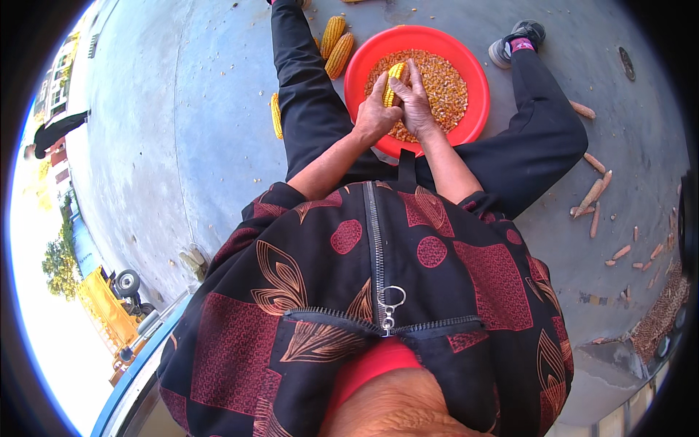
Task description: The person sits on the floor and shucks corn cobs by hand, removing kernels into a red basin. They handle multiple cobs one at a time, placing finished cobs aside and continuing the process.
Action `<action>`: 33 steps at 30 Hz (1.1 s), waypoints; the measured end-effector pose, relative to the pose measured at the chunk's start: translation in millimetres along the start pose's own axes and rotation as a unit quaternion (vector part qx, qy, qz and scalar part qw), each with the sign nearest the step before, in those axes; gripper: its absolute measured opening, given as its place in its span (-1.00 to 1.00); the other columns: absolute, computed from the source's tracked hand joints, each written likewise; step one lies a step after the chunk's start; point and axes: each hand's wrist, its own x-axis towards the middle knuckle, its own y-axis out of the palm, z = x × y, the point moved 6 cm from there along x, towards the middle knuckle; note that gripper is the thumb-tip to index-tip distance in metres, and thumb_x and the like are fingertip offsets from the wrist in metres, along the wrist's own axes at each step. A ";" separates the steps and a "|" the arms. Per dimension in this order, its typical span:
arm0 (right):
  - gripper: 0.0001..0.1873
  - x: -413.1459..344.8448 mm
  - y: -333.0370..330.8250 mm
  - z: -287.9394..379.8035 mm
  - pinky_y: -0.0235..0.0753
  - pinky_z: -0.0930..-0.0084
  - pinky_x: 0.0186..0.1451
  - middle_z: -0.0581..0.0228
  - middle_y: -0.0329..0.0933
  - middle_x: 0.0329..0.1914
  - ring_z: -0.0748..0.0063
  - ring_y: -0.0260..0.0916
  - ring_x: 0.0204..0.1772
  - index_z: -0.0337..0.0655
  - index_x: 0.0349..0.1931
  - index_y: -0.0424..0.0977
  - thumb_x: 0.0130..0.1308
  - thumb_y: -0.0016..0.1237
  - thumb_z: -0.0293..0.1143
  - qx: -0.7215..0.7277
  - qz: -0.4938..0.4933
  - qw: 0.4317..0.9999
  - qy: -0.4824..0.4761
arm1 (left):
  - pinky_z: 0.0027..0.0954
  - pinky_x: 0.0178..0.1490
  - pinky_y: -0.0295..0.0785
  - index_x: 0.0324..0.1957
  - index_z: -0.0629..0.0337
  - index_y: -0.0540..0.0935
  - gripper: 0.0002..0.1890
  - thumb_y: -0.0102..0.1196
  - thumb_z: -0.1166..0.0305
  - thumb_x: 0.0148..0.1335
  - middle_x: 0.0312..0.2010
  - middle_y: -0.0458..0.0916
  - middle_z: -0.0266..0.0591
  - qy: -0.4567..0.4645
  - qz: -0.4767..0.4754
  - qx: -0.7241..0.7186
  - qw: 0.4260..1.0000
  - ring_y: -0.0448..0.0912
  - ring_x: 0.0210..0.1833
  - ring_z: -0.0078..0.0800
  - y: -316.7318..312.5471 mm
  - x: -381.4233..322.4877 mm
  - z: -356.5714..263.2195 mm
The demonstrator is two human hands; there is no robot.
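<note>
Between my two hands is an ear of yellow corn (392,87), held above a red plastic basin (474,71). My left hand (377,112) wraps its near side, fingers along the ear. My right hand (416,106) grips it from the other side, its thumb lying across the kernels. Loose corn kernels (445,90) cover the basin's bottom beneath my hands. The ear's lower end is partly hidden by my fingers. The basin stands on the concrete floor between my spread legs.
Whole corn ears (339,54) lie left of the basin, and another ear (276,116) sits beyond my left leg. Bare cobs (592,194) are scattered on the right. A person (57,131) stands far left, and a yellow vehicle (109,308) is at lower left.
</note>
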 end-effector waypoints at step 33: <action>-0.30 4.4 -4.7 -4.3 0.31 0.48 0.26 0.11 0.17 0.32 0.42 0.23 0.27 -0.21 0.44 -0.09 0.27 -0.25 -0.49 -0.010 0.067 0.997 0.047 | -0.43 -0.66 0.30 0.38 -0.03 0.14 -0.13 0.13 0.63 -0.04 -0.33 0.51 -0.17 -0.099 0.026 -0.357 0.928 0.46 -0.57 -0.48 14.7 15.3 23.8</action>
